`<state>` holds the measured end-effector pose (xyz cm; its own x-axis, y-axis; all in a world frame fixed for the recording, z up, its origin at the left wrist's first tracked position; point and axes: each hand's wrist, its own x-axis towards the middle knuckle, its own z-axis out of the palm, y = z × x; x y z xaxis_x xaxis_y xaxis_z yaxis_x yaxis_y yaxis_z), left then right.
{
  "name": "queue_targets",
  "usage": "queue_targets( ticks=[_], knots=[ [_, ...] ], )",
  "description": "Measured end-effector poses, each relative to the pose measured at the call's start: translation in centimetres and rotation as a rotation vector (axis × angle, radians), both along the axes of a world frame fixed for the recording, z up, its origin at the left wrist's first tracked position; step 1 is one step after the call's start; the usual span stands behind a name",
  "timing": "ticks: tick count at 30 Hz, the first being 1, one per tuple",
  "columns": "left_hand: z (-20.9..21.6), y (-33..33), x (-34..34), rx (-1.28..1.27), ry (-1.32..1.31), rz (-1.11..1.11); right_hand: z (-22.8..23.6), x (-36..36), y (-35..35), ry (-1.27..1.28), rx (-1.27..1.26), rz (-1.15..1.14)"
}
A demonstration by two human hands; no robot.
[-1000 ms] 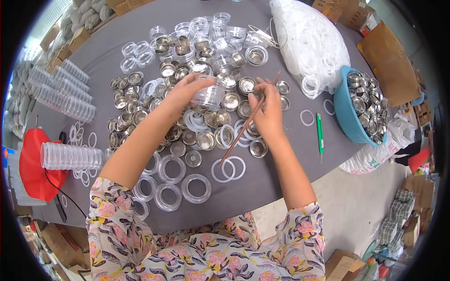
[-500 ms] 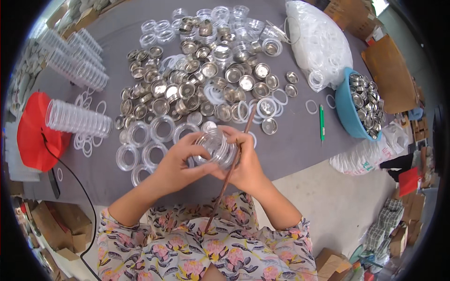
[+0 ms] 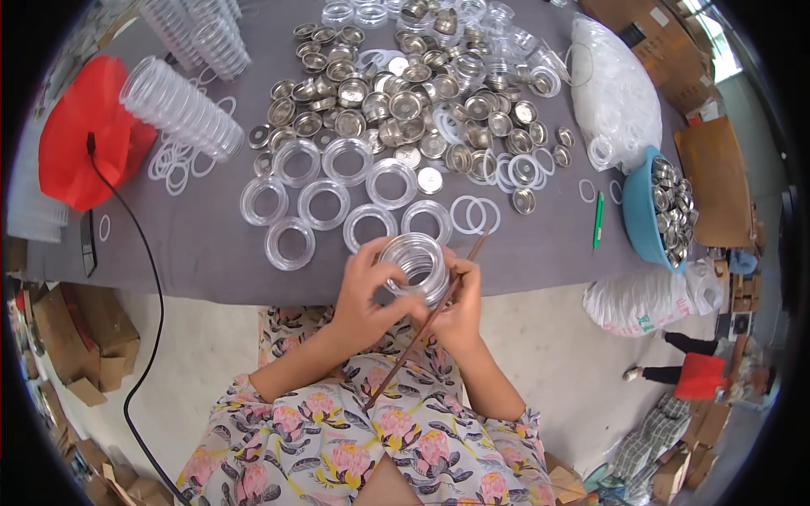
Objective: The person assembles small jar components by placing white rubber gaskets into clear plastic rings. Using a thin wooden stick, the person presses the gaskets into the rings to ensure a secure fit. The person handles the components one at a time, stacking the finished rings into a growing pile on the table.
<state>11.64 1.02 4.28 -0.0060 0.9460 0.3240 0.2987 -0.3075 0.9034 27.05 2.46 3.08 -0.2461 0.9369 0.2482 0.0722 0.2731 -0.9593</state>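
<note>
A short stack of clear plastic rings [image 3: 434, 285] is held between my hands, just off the table's near edge. My left hand [image 3: 369, 295] curls round its left side, thumb and fingers at the rim. From the right, my right hand [image 3: 460, 310] grips the stack and also keeps a thin brown stick [image 3: 403, 358] slanted across it. Part of the right fingers is hidden behind the rings. More clear rings [image 3: 289, 265] lie flat in loose rows beyond my hands. Two thin white rings [image 3: 456, 216] overlap beside them.
Silver metal caps [image 3: 405, 105] are heaped mid-table. Stacked clear rings [image 3: 181, 110] and a red object [image 3: 84, 135] with a black cable stand left. On the right are a bag [image 3: 620, 93], a green pen-like tool [image 3: 598, 221] and a blue basin [image 3: 639, 221] of caps.
The view has shifted, so the table sits higher in the picture. Clear rings that my hands covered now show. Both hands still hold the stack, and the stick stays in the right.
</note>
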Motion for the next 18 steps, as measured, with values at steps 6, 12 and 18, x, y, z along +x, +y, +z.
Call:
queue_targets(
  ticks=[6, 12, 18],
  knots=[
    [-0.2, -2.0, -3.2, 0.063, 0.191, 0.152, -4.3, -1.0, -0.9, 0.054, 0.165, -0.037],
    [-1.3, -5.3, -6.7, 0.085, 0.517, 0.278, -5.0, -0.6, -0.2, -0.341, 0.397, -0.114],
    [-2.5, -5.8, -7.6, 0.015, 0.644, 0.298, -4.2, 0.1, 0.1, -0.655, 0.453, -0.161]
  ],
)
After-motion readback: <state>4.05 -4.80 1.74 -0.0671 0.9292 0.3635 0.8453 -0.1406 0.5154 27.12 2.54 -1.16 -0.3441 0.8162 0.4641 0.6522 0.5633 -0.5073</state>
